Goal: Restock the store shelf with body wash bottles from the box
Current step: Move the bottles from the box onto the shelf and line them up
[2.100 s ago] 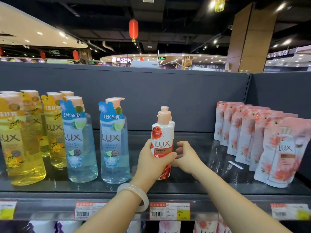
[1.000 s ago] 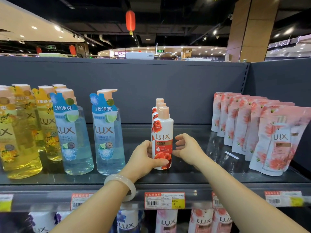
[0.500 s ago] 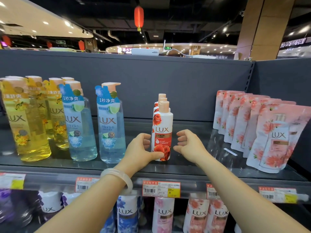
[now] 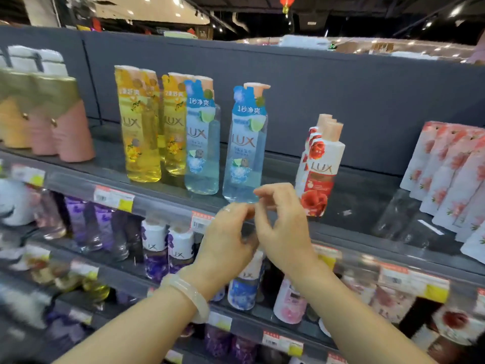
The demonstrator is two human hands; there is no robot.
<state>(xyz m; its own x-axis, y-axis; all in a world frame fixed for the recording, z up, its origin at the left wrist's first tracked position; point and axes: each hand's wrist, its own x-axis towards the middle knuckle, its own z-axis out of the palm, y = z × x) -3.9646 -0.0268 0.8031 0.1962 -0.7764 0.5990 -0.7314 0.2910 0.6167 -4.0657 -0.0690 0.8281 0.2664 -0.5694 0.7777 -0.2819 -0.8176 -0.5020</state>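
Red-and-white body wash bottles (image 4: 319, 166) stand upright in a short file on the top shelf (image 4: 367, 206), front one just behind its front edge, between blue bottles (image 4: 245, 145) and refill pouches (image 4: 451, 177). Left hand (image 4: 225, 245) and right hand (image 4: 283, 229) hover before that edge, fingers loosely curled, holding nothing. Rigid, smooth plastic, probably slick and fairly heavy when full; best gripped round the mid-body, not the cap.

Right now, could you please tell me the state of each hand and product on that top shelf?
Left hand: empty, fingers loosely curled.
Right hand: empty, off the shelf.
Red-and-white bottles: upright, in a row, untouched.
Blue bottles: upright.
Yellow bottles: upright.
Pink refill pouches: standing, leaning back.
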